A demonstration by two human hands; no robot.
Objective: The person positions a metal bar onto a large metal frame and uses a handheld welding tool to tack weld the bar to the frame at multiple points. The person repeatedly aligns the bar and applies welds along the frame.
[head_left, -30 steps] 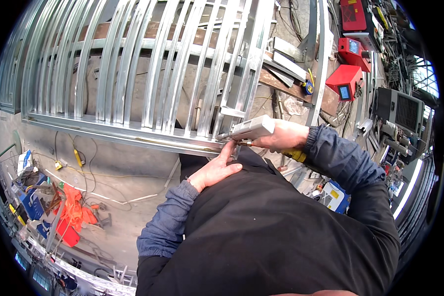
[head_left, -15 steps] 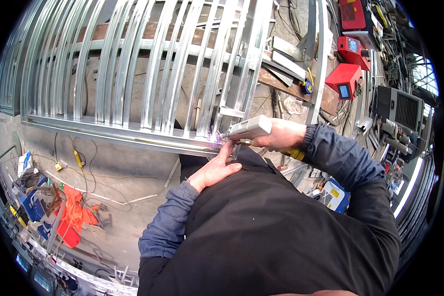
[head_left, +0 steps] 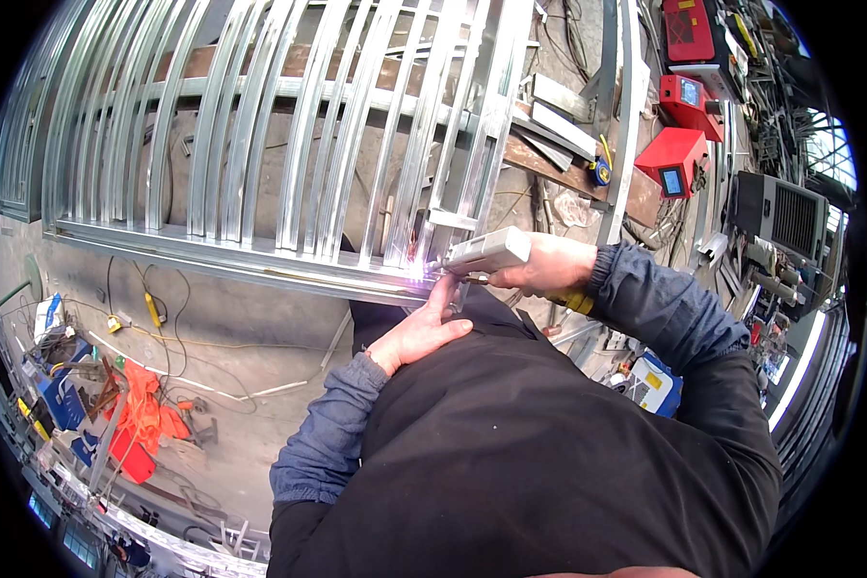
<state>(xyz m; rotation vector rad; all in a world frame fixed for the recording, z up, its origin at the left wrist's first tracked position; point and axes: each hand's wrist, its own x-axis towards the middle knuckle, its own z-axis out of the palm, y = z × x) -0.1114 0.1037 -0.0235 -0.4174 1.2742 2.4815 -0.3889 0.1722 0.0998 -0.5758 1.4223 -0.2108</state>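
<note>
One pale grey gun [head_left: 488,250] clamped in the right hand [head_left: 554,262], crazy purple glare [head_left: 416,269] at its tip, right down by the metal frame's [head_left: 260,252] near corner, left hand [head_left: 419,337] just below, thumb and pointer spread apart

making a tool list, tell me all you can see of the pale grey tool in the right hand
The pale grey tool has a smooth, blocky body, perhaps plastic, narrowing to a tip at the left. In the picture it slopes down toward that tip, gripped by the right hand, which hides part of it. The tip points at a violet-white glow on the metal frame. The index finger of the left hand is close to the tip; contact is unclear.
</note>
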